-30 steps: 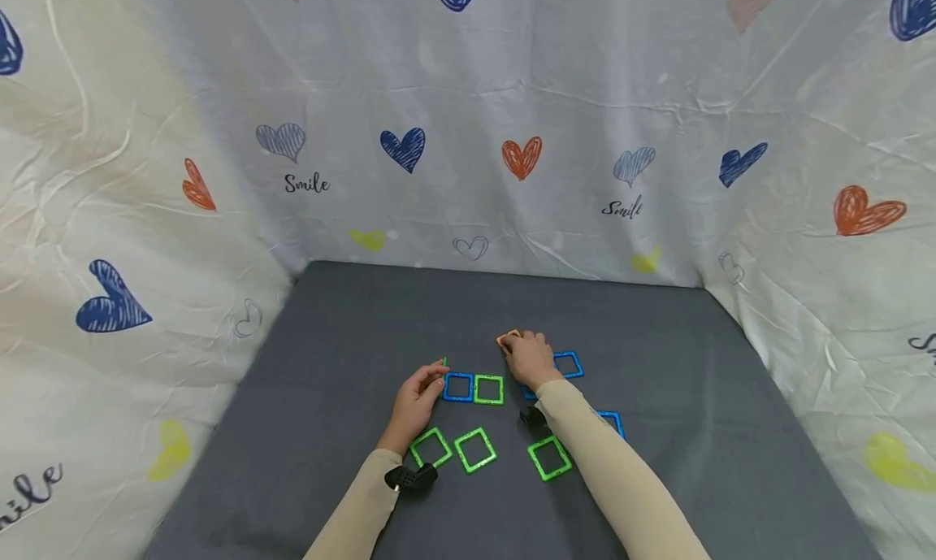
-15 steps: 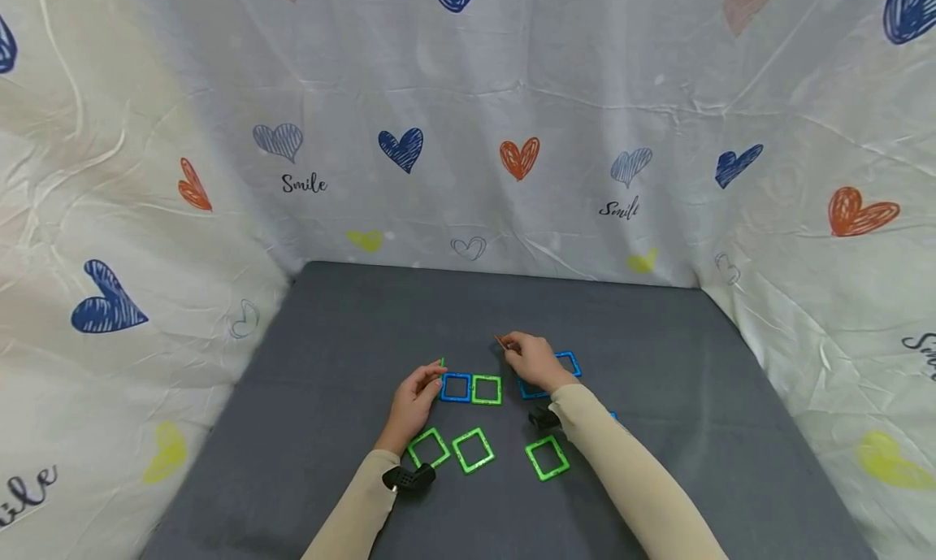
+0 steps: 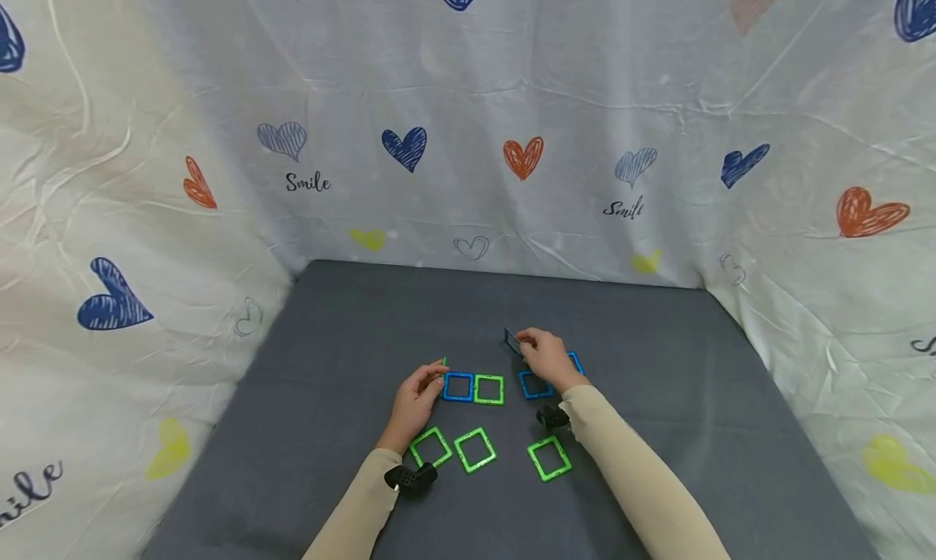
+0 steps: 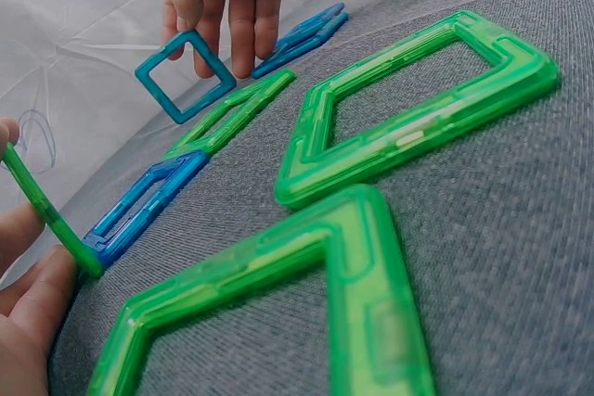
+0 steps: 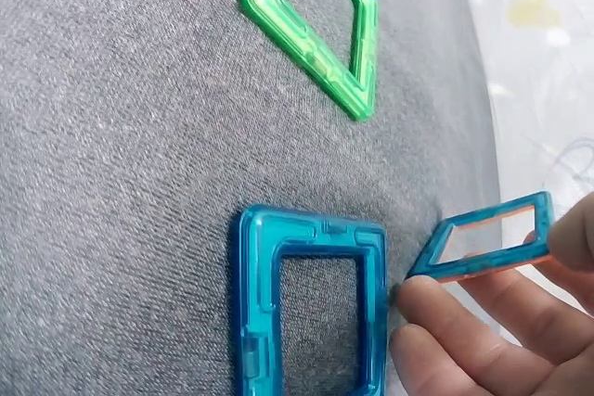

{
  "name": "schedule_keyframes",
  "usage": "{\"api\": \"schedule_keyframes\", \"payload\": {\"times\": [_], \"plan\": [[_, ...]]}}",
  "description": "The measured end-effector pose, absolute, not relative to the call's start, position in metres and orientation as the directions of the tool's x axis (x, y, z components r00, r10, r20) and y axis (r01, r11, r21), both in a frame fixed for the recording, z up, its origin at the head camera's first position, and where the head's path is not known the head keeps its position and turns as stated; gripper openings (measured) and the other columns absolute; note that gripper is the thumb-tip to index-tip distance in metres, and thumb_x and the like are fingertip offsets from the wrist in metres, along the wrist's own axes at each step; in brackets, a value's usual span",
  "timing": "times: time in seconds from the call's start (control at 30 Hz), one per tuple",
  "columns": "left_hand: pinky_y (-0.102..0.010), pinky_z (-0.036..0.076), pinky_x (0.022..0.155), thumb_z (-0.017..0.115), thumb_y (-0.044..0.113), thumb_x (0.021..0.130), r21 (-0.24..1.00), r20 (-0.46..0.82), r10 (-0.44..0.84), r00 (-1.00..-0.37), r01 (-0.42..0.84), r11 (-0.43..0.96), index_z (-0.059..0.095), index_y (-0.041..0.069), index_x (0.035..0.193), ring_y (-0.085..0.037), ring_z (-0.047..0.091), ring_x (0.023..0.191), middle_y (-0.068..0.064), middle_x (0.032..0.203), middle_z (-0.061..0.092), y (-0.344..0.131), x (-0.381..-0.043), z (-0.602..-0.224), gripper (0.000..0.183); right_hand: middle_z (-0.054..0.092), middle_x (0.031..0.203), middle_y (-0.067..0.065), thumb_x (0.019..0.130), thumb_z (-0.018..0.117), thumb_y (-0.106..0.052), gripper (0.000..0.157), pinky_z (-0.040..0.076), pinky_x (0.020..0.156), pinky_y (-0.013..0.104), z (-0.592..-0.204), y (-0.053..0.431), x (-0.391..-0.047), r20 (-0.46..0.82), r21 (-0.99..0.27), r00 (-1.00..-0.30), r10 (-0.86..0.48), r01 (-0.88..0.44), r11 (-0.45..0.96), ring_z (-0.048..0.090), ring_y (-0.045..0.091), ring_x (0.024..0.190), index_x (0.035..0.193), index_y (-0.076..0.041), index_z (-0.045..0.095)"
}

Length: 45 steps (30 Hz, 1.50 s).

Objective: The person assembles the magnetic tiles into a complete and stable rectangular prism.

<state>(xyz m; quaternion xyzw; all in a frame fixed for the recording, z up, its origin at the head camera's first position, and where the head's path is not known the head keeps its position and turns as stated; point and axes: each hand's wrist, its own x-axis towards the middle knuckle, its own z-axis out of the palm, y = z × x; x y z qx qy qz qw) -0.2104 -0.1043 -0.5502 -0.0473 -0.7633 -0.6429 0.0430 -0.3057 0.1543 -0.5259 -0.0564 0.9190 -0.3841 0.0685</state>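
My left hand (image 3: 412, 405) holds a green square magnetic tile (image 4: 46, 210) upright at the left edge of a flat blue tile (image 3: 458, 400). A flat green tile (image 3: 489, 402) adjoins that blue one on its right. My right hand (image 3: 547, 357) pinches a blue square tile (image 5: 483, 262) raised on a tilt at the far side. An orange layer shows along the back of this held tile in the right wrist view; whether it is a second tile, I cannot tell. Beside the right hand another blue tile (image 5: 255, 322) lies flat, and one more (image 3: 578, 363) is partly covered by the hand.
Nearer the front of the grey-covered table (image 3: 351, 316) lie loose green tiles: one (image 3: 415, 453) by the left wrist, a second (image 3: 479, 466) beside it, a third (image 3: 553, 475) by the right forearm. A white curtain (image 3: 468, 194) printed with hearts stands behind and at the sides.
My right hand has drawn slightly back to the right and turned its tile, whose orange face showed earlier and whose blue face shows now. The left hand stays in place.
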Motion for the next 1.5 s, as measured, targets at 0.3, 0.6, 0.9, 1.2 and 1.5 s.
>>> {"api": "schedule_keyframes", "payload": {"times": [0.3,0.6,0.9,1.2,1.5], "plan": [[-0.039,0.050,0.107,0.055,0.007,0.104,0.972,0.127,0.034,-0.991,0.131,0.193,0.065,-0.006,0.126,-0.039,0.054,0.136,-0.023,0.150,0.053,-0.107,-0.207,-0.547,0.027,0.072,0.104,0.015,0.106,0.046,-0.014,0.035,0.052,0.065,0.031,-0.527,0.154,-0.308,-0.085,-0.724,-0.992,-0.090,-0.001,0.690,0.069,0.019,0.082,0.135,-0.003,0.062],[-0.044,0.049,0.108,0.054,0.006,0.104,0.975,0.128,0.020,-0.992,0.130,0.179,0.065,-0.006,0.125,-0.039,0.053,0.137,-0.022,0.150,0.054,-0.106,-0.209,-0.548,0.026,0.073,0.100,0.015,0.107,0.045,-0.014,0.036,0.044,0.058,0.029,-0.526,0.152,-0.307,-0.042,-0.713,-0.995,-0.091,-0.034,0.701,0.063,0.018,0.075,0.137,-0.003,0.063],[-0.046,0.047,0.111,0.054,0.006,0.104,0.979,0.114,-0.013,-0.993,0.110,0.172,0.066,-0.003,0.124,-0.038,0.053,0.139,-0.019,0.150,0.055,-0.103,-0.212,-0.554,0.025,0.073,0.104,0.015,0.105,0.047,-0.010,0.035,0.039,0.052,0.028,-0.529,0.150,-0.305,-0.022,-0.688,-0.995,-0.100,-0.057,0.724,0.048,0.014,0.053,0.135,-0.004,0.065],[-0.054,0.045,0.111,0.055,0.005,0.103,0.979,0.122,0.001,-0.993,0.120,0.167,0.066,-0.004,0.123,-0.039,0.054,0.138,-0.020,0.149,0.056,-0.105,-0.211,-0.550,0.024,0.070,0.086,0.010,0.105,0.047,-0.009,0.035,0.035,0.049,0.027,-0.530,0.148,-0.305,-0.001,-0.683,-0.994,-0.114,-0.083,0.726,0.037,0.012,0.046,0.133,-0.004,0.067],[-0.057,0.044,0.111,0.055,0.005,0.103,0.975,0.135,0.019,-0.991,0.137,0.173,0.066,-0.005,0.124,-0.040,0.054,0.137,-0.023,0.149,0.055,-0.106,-0.209,-0.546,0.025,0.071,0.091,0.011,0.104,0.049,-0.009,0.034,0.038,0.054,0.028,-0.527,0.135,-0.303,0.012,-0.681,-0.989,-0.151,-0.118,0.723,0.046,0.014,0.054,0.132,-0.004,0.067]]}}
